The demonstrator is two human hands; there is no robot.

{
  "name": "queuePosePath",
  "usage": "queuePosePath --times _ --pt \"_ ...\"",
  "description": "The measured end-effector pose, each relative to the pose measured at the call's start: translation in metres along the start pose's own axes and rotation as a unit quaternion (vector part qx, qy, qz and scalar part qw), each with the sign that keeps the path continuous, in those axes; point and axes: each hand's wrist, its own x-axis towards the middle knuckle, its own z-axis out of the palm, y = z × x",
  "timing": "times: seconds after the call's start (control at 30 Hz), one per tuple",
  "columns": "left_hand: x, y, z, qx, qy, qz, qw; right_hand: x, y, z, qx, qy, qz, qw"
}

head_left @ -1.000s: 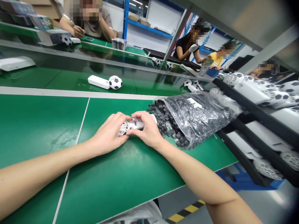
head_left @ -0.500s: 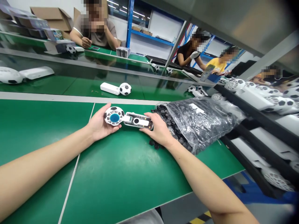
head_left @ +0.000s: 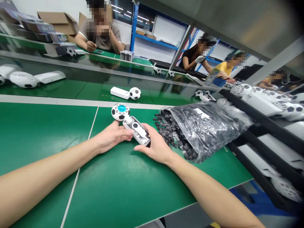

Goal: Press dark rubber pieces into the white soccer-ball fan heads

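Observation:
A hand-held device (head_left: 136,128) has a round head (head_left: 121,111) patterned like a football, with a bright blue disc on its face, and a handle with a transparent cover showing parts inside. It is tilted, head toward the far left. My right hand (head_left: 156,144) grips the lower end of the handle between thumb and fingers. Below the head, my left hand (head_left: 112,136) is closed at the neck and the handle's near side, its fingertips touching the handle. Small black pieces (head_left: 169,129) spill from a clear plastic bag (head_left: 204,126) just right of my right hand.
A similar white device (head_left: 124,93) lies on the green belt beyond the table edge, with more white devices (head_left: 25,79) at the left. Black racks (head_left: 258,110) of white parts stand at the right. Several people sit across the line, one person (head_left: 101,33) opposite.
The device has turned from nearly level to a slant, its handle end swinging toward me. My left hand has slid from around the head to the neck and handle. Belt items appear shifted right.

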Motion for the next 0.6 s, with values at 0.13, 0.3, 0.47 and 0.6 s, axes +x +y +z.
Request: queuePosePath --times 0.13,0.3,0.47,0.6 --pt "-0.002 -0.004 0.005 0.043 -0.023 0.001 0.999 -0.003 -0.002 0.003 0.010 -0.024 -0.006 1.000" --pt "0.000 -0.009 0.007 0.007 0.022 -0.008 1.000 -0.007 0.003 0.005 0.040 -0.052 0.023 0.998" --pt "0.003 -0.003 0.001 0.036 0.054 -0.011 0.998 -0.009 0.001 0.003 0.036 -0.086 0.050 0.994" --pt "0.017 0.024 -0.029 0.099 0.094 0.005 0.991 -0.008 -0.001 0.001 0.026 -0.088 0.051 0.994"
